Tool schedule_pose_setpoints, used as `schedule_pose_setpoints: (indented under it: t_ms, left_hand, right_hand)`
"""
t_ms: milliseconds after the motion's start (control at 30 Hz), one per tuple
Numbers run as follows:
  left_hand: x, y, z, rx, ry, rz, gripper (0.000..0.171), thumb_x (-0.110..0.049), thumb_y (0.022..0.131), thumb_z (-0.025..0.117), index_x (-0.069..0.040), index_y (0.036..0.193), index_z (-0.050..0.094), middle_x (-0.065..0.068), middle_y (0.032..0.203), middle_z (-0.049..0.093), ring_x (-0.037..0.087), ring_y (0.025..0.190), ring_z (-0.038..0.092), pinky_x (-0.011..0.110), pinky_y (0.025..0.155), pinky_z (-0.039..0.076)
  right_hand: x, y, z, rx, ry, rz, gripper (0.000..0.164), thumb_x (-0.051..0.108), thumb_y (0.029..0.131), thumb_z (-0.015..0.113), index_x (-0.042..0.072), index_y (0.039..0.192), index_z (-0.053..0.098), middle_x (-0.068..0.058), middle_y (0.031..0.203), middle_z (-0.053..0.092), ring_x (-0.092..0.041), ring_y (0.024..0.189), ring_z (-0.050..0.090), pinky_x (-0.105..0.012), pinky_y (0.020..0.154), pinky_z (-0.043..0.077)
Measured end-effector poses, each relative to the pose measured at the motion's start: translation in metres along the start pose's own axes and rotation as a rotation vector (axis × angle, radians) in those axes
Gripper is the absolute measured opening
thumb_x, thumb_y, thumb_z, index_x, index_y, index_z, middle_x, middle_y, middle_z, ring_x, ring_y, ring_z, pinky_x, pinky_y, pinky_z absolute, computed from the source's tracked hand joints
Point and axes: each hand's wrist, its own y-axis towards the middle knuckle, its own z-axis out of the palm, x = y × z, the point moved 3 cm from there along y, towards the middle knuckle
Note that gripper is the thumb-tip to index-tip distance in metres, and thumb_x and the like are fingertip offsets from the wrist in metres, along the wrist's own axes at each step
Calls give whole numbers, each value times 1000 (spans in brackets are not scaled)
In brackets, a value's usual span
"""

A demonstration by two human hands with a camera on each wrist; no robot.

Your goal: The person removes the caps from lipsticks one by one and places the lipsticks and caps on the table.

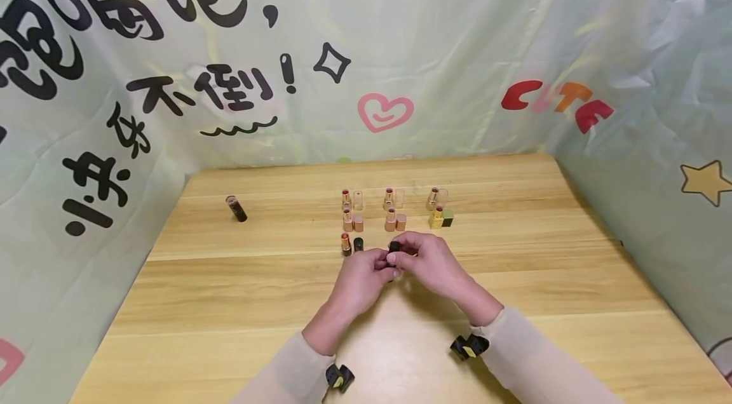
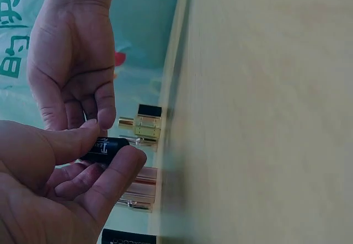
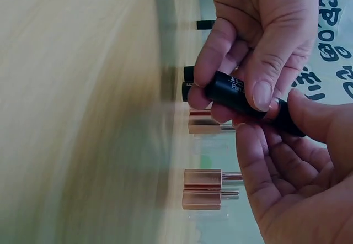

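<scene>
In front of the lipstick rows, both hands hold one black lipstick (image 3: 229,92) above the table. My left hand (image 1: 360,277) pinches its lettered body between thumb and fingers. At the other end my right hand (image 1: 429,261) pinches the black cap (image 3: 289,120). A narrow reddish band shows between the two black parts in the right wrist view. Just beyond the left hand stand an uncapped black lipstick (image 1: 345,244) with a red tip and its black cap (image 1: 358,244).
Uncapped lipsticks stand beside their caps in rows: rose-gold ones (image 1: 347,220), a gold one (image 1: 437,218) with a dark square cap (image 1: 448,218), and several with clear caps (image 1: 358,200) at the back. A dark tube (image 1: 236,208) is on the wooden table (image 1: 229,302) at far left.
</scene>
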Motion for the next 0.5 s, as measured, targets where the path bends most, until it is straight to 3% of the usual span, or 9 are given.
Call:
schedule_pose_setpoints:
  t_ms: [233,500]
  left_hand:
    - [-1,3,-2,-3,16,36,16,-25,86,75,-20,101,76,-8,86,75,2,77,65,22,68,52]
    - [-1,3,-5,11,-48,61,20,-21,86,75,-20,105,76,-6,93,76,-1,82,68,17,67,54]
  right_hand:
    - [0,-1,-1,-59,5,6,12,27,88,72,19,97,72,5,91,73,-10,85,66,-33,78,53]
    - [3,0,-2,-77,-16,-9,7,27,90,70,21,90,72,5,82,71,-11,70,58,-26,60,47]
